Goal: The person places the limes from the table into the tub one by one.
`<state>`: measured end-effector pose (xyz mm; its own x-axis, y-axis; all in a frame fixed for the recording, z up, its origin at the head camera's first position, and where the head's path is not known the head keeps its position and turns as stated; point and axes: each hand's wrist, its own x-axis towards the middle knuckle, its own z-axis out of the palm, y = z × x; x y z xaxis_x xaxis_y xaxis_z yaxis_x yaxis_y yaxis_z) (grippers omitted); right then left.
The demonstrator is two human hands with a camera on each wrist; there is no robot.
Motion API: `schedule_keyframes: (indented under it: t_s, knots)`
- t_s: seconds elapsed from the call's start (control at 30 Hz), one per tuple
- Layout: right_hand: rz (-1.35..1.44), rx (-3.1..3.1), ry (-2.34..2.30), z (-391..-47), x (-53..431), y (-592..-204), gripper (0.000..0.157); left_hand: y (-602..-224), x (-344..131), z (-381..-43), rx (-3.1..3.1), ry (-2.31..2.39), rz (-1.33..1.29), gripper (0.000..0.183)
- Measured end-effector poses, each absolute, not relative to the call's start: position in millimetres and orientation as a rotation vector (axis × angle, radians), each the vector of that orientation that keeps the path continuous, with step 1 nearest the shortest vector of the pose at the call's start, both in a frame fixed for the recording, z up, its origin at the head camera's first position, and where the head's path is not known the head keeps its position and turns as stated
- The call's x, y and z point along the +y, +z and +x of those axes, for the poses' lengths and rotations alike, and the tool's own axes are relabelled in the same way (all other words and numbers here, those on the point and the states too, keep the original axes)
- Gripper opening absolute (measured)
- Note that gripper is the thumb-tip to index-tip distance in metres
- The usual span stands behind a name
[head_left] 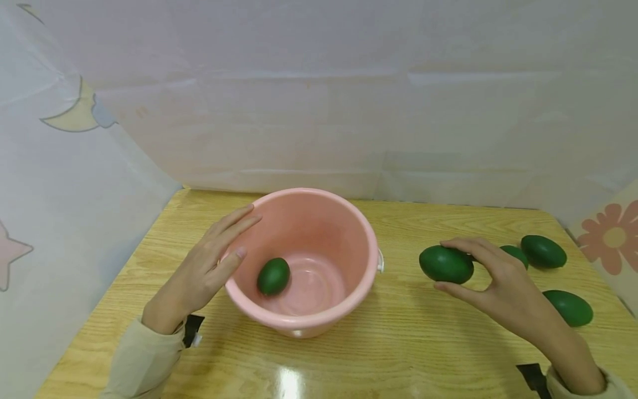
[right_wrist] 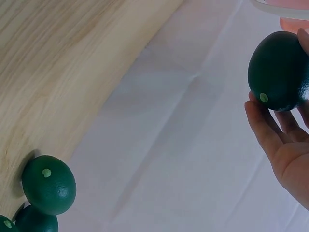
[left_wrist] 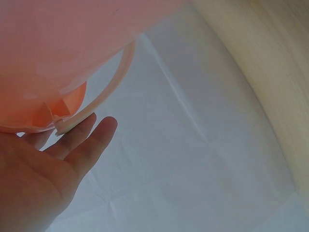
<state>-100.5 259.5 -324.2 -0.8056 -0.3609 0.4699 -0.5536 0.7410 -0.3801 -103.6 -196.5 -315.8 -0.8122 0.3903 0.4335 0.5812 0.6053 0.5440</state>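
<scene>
A pink bucket [head_left: 366, 277] stands upright on the table, with one dark green avocado [head_left: 273, 276] lying at its bottom left. My left hand [head_left: 201, 271] rests at the bucket's left rim, its fingers fairly straight; in the left wrist view the fingers lie near the pale handle [left_wrist: 108, 89]. To the right of the bucket, my right hand [head_left: 503, 285] holds another avocado [head_left: 445, 264] between thumb and fingers, apart from the bucket. The right wrist view shows that held avocado [right_wrist: 276, 72] with a small light stem mark.
Three more avocados lie on the right of the wooden table [head_left: 399, 354]: one partly behind the right hand, one at the back [head_left: 543, 251], one nearer [head_left: 569, 308]. A pale cloth wall [head_left: 309, 127] rises behind the table. A white handle joint [head_left: 381, 260] sticks out from the bucket's right side.
</scene>
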Motion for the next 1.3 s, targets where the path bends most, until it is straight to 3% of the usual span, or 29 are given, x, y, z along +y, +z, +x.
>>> schedule_keyframes:
  t_s: [0.57,0.93,1.3]
  knots:
    - [0.667,-2.54,0.809,-92.8,245.5,-314.1,0.08,-317.1,-196.8,-104.0,-2.553,-1.017,-0.808,0.052]
    - [0.795,-2.42,0.803,-95.4,237.0,-304.0,0.087,-317.2,-196.4,-104.0,-2.55,-1.011,-0.806,0.051]
    - [0.879,-2.319,0.863,-101.0,225.4,-295.3,0.074,-316.4,-196.3,-103.7,-2.551,-1.001,-0.803,0.051]
